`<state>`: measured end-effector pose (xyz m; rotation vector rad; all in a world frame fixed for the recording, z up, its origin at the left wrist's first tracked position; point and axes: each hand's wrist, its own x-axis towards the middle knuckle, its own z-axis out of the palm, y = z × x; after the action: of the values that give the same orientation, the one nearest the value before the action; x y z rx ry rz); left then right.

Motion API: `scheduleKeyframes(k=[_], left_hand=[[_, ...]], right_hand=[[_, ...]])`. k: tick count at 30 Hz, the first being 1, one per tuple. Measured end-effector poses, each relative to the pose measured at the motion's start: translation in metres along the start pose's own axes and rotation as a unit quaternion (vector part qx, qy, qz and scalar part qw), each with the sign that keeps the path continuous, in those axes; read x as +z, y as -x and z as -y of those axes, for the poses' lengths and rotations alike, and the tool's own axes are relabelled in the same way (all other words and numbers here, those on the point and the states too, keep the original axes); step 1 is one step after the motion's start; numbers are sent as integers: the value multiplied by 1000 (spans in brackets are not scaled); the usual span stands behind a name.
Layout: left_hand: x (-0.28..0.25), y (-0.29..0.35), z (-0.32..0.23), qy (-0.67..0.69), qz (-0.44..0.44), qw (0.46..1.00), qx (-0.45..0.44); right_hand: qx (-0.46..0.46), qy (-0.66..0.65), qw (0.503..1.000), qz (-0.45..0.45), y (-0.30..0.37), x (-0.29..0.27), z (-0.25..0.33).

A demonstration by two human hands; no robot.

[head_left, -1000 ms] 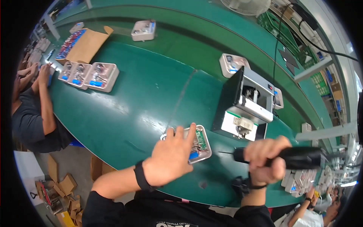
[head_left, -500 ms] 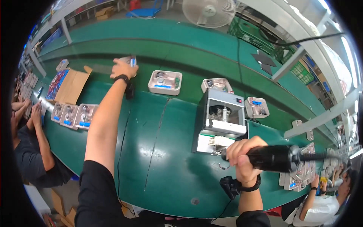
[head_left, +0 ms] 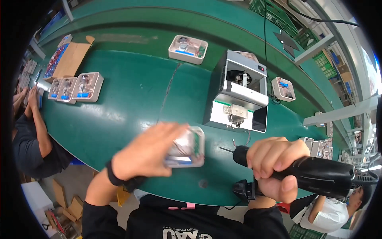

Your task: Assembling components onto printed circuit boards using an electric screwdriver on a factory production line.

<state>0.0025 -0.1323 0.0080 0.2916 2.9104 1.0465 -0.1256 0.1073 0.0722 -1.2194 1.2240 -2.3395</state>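
Note:
My left hand (head_left: 144, 153), slightly blurred, grips the left side of a white plastic housing (head_left: 200, 146) near the table's front edge. Inside it are a green circuit board, thin wires and a blue part; my fingers cover some of it. My right hand (head_left: 276, 165) is wrapped round a black electric screwdriver (head_left: 324, 175), held level with its thin bit pointing left, towards the housing but apart from it. Beyond the screwdriver stands a grey box-shaped screw feeder (head_left: 240, 85) with a clear window and a metal nozzle.
Similar housings stand at the back (head_left: 187, 59), at the left (head_left: 88, 95) and right of the feeder (head_left: 283, 95). A cardboard box (head_left: 73, 59) of small parts sits at the far left. Co-workers (head_left: 28, 139) are at both sides. Cables hang above the bench (head_left: 135, 87).
My left hand has brought a housing from the far belt to the near table. My right hand has drawn the screwdriver back from the feeder's nozzle. The view has tilted downward.

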Motion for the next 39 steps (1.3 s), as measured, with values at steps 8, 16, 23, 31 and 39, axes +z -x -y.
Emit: scheduleKeyframes(k=[8, 16, 23, 31, 39], left_hand=[[38, 12, -19, -23, 9, 1000, -12], [37, 10, -18, -19, 10, 1000, -13], [36, 10, -17, -16, 4, 1000, -14], [38, 10, -15, -16, -3, 1000, -12], [38, 12, -13, -7, 6, 1000, -27]], right_hand=[[64, 64, 995, 30, 16, 11, -47], [95, 91, 991, 25, 21, 5, -71], [93, 100, 990, 36, 22, 5, -74], [94, 92, 991, 30, 19, 9, -67], [104, 107, 988, 31, 20, 9, -72]])
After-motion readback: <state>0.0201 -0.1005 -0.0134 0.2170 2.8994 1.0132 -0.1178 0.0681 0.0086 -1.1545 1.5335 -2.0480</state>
